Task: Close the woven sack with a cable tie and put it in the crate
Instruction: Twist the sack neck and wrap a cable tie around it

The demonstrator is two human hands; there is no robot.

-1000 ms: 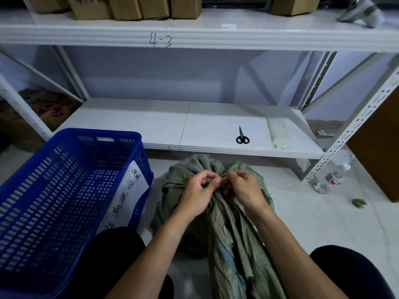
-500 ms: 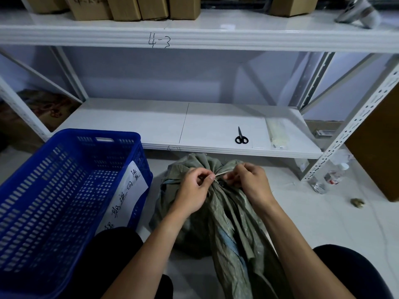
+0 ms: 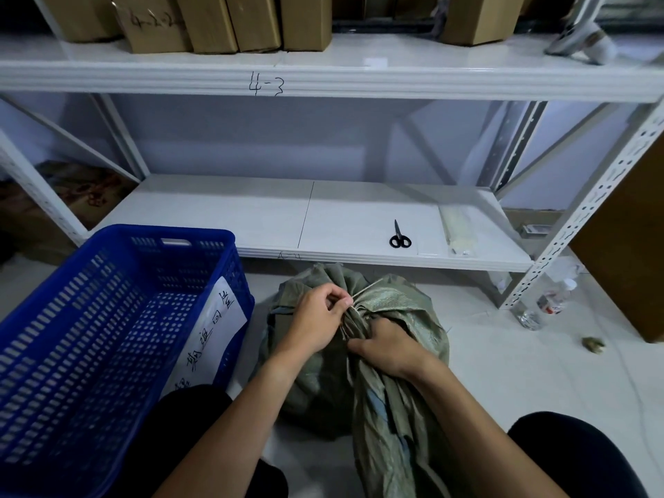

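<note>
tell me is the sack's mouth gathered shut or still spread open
Gathered shut. The woven sack is bunched into a tight neck with a pale cable tie around it, pinched by the left hand.

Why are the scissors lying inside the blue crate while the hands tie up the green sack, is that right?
Not quite. In the head view the scissors lie on the white shelf, not in the blue crate. The hands do tie up the green sack.

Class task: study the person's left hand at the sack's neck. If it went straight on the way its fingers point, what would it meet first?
The left hand points rightward, so probably the sack's bunched neck and cable tie immediately; depth is uncertain.
</note>
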